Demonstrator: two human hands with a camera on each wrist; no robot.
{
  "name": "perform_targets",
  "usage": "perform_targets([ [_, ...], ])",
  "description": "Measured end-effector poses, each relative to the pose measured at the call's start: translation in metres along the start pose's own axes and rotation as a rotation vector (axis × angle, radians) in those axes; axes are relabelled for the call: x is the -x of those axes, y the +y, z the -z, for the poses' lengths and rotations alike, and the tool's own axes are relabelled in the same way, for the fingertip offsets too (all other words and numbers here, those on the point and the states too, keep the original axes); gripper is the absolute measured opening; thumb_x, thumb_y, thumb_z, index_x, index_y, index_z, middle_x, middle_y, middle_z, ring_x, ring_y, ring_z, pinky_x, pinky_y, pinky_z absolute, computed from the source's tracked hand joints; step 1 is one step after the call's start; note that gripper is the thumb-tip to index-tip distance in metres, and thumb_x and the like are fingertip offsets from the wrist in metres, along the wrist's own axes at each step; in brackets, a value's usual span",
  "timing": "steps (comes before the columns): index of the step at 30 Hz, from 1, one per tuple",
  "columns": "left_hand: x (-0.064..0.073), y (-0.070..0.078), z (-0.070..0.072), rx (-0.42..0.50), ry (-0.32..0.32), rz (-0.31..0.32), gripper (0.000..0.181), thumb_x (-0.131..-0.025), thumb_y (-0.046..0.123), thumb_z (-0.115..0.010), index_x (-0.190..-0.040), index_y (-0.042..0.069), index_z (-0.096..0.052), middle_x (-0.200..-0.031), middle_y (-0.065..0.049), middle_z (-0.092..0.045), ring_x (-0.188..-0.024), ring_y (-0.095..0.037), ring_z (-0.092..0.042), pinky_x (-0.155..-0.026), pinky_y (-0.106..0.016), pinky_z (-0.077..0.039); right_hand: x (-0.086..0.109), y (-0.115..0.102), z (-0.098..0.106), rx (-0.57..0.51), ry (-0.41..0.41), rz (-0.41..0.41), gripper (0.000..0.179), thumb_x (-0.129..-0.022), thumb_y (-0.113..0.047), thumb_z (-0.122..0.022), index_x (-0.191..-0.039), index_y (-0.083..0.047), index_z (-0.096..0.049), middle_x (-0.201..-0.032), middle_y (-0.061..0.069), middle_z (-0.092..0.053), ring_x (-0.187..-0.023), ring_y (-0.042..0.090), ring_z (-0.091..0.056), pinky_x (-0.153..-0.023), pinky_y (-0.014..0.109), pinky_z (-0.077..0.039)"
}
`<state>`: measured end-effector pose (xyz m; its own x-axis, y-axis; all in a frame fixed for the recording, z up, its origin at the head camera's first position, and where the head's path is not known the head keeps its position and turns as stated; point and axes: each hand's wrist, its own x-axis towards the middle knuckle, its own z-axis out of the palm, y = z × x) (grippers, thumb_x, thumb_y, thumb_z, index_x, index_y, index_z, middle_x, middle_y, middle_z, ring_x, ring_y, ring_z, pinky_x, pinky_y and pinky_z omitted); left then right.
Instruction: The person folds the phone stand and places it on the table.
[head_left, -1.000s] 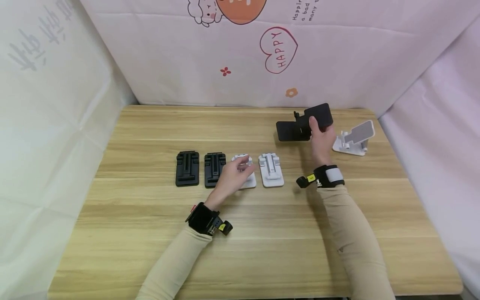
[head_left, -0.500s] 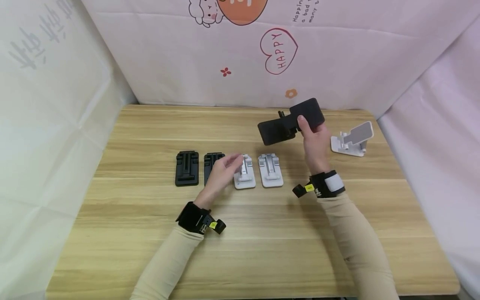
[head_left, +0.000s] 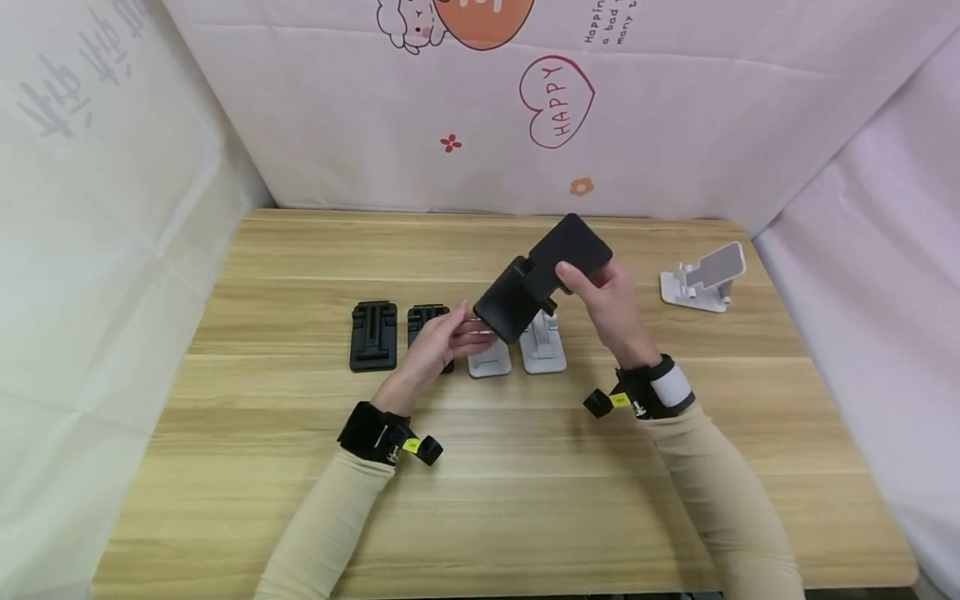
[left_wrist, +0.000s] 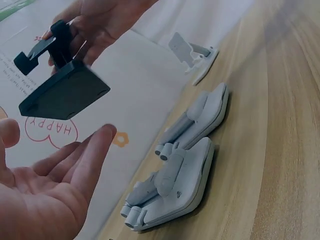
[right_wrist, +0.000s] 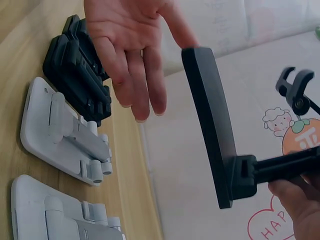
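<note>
An unfolded black phone stand is up off the table, tilted, with its flat base toward the left. My right hand grips it by its upper plate, thumb on the near face. Beside the base, my left hand reaches up with its fingers extended. In the left wrist view a gap separates those fingers from the base; in the right wrist view the left thumb overlaps the base's edge, so I cannot tell whether they touch. Below are two folded white phone stands, partly hidden by the black one.
Two folded black phone stands lie left of the white ones; my left hand covers part of the nearer. An unfolded white phone stand stands at the back right of the wooden table. Printed cloth hangs behind.
My right hand has carried the black phone stand from the back right leftward and toward me, tilting it. My left hand has drawn back slightly to the left, its fingers now extended near the base.
</note>
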<state>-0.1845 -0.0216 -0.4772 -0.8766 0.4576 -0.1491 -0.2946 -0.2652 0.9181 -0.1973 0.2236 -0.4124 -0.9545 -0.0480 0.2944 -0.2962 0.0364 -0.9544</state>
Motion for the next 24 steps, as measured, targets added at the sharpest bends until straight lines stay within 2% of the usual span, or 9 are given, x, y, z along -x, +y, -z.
perform_targets([
  [6, 0.006, 0.003, 0.002, 0.034, -0.035, 0.019, 0.075, -0.090, 0.054, -0.050, -0.136, -0.006, -0.045, -0.103, -0.007, -0.069, -0.097, -0.021, -0.065, -0.095, -0.048, -0.046, 0.009, -0.004, -0.001, 0.092, -0.125, -0.019, 0.015, -0.088, -0.017, -0.064, -0.102, -0.012, -0.065, -0.088, -0.002, -0.065, -0.078, 0.012, -0.056, -0.068, 0.024, -0.048],
  [9, 0.008, 0.005, 0.002, 0.034, -0.060, 0.025, 0.076, -0.090, 0.053, -0.051, -0.137, -0.006, -0.043, -0.098, -0.003, -0.070, -0.092, -0.017, -0.065, -0.092, -0.047, -0.049, 0.012, -0.004, -0.001, 0.130, -0.174, -0.006, 0.017, -0.088, -0.014, -0.065, -0.104, -0.008, -0.065, -0.087, 0.000, -0.066, -0.075, 0.013, -0.057, -0.065, 0.024, -0.050],
  [12, 0.010, 0.006, 0.003, 0.039, -0.084, 0.033, 0.067, -0.094, 0.042, -0.053, -0.136, -0.009, -0.043, -0.095, -0.002, -0.070, -0.087, -0.017, -0.066, -0.080, -0.037, -0.056, 0.014, -0.006, 0.000, 0.152, -0.242, 0.002, 0.020, -0.087, -0.011, -0.065, -0.105, -0.004, -0.065, -0.087, 0.001, -0.066, -0.072, 0.015, -0.056, -0.062, 0.023, -0.050],
  [15, 0.012, 0.007, 0.002, 0.040, -0.109, 0.048, 0.055, -0.095, 0.026, -0.053, -0.135, -0.012, -0.042, -0.094, -0.002, -0.070, -0.080, -0.016, -0.067, -0.068, -0.028, -0.057, 0.015, -0.008, 0.000, 0.151, -0.333, -0.020, 0.028, -0.087, -0.012, -0.065, -0.114, -0.003, -0.064, -0.099, 0.001, -0.069, -0.078, 0.017, -0.059, -0.065, 0.023, -0.051],
  [19, 0.015, 0.007, 0.003, 0.043, -0.151, 0.075, 0.050, -0.093, 0.008, -0.050, -0.137, -0.012, -0.039, -0.095, -0.002, -0.070, -0.075, -0.015, -0.067, -0.065, -0.027, -0.057, 0.016, -0.011, -0.001, 0.099, -0.458, -0.049, 0.039, -0.088, -0.011, -0.064, -0.126, -0.004, -0.059, -0.119, 0.006, -0.066, -0.097, 0.024, -0.061, -0.075, 0.027, -0.054],
  [24, 0.017, 0.008, 0.002, 0.042, -0.210, 0.058, 0.049, -0.091, -0.003, -0.049, -0.137, -0.013, -0.038, -0.095, -0.004, -0.071, -0.074, -0.016, -0.068, -0.063, -0.025, -0.058, 0.016, -0.013, -0.004, 0.028, -0.532, -0.048, 0.041, -0.089, -0.006, -0.061, -0.130, -0.006, -0.057, -0.124, 0.010, -0.063, -0.110, 0.029, -0.056, -0.083, 0.030, -0.053],
])
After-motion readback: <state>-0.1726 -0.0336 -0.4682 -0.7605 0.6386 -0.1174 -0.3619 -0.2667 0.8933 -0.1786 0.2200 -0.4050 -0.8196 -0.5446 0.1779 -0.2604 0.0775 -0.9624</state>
